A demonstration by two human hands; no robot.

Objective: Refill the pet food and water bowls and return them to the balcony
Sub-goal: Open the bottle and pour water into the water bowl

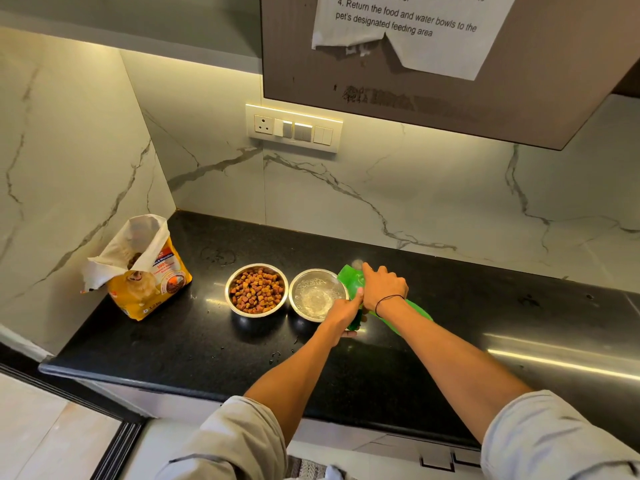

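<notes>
**Pouring water into the second bowl on a polished stone counter**

A black, speckled, glossy counter (450, 341) fills the lower field, backed by white marble-patterned wall panels with grey veining. Nearest the viewer, two bare forearms emerge from rolled pale sleeves and converge on a green bottle (349, 277), translucent plastic, tipped on its side with its mouth end over the rim of the water bowl (317, 294). The left hand (344, 311) grips the bottle from below near the bowl's edge; the right hand (382, 285), a thin dark cord at the wrist, wraps over the top. Both hands are closed around the bottle.

The water bowl is round, thin-walled stainless steel; its floor shows ripples, so some water appears to be in it, though the level cannot be read. Just beside it to the left, nearly touching, the food bowl (256, 289) of the same make is heaped with small brown and orange kibble.

A sound pour probably calls for a slow, steady tilt, the mouth kept inside the rim: scattered droplets already lie on the counter, and a light steel bowl may slide on polished stone.

Farther left, an opened yellow paper food bag (149, 282) stands with its white-lined top folded outward. On the wall beyond, a switch panel (293, 128); above it, a printed instruction sheet (408, 29) is taped to a cabinet.
</notes>
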